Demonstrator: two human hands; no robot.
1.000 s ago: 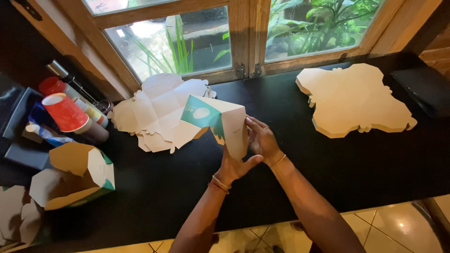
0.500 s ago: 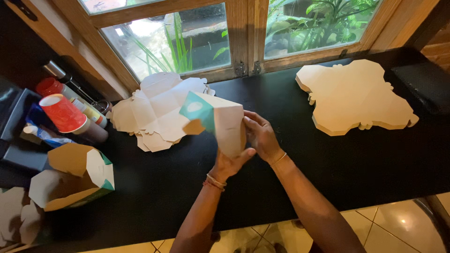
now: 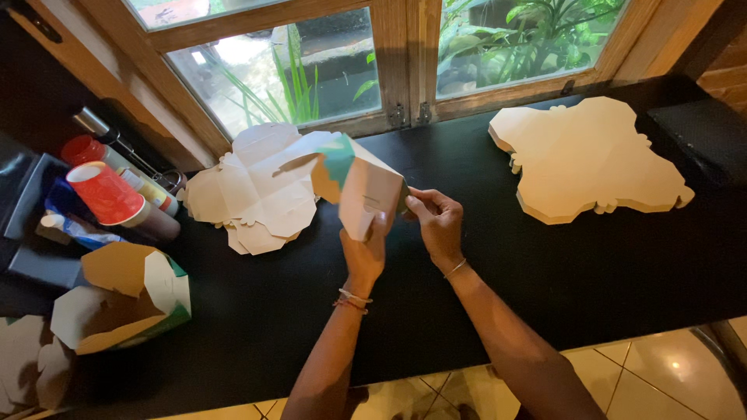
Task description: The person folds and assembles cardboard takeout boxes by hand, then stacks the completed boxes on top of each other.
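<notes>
The half-folded white and teal cardboard box blank (image 3: pixel 359 187) is held above the black countertop (image 3: pixel 545 272), just in front of the window. The left hand (image 3: pixel 364 253) is closed on its lower edge from beneath, and the right hand (image 3: pixel 436 222) pinches its right side flap with curled fingers. The box looks light, thin and stiff along its creases, easily dented; panel edges seem the best grip. A stack of flat white cut-out blanks (image 3: pixel 257 190) lies just left of it, and a tan stack of flat blanks (image 3: pixel 591 159) lies well apart at right. A folded brown and white carton with green edge (image 3: pixel 120 299) sits at left, near a red paper cup (image 3: pixel 105 190).
</notes>
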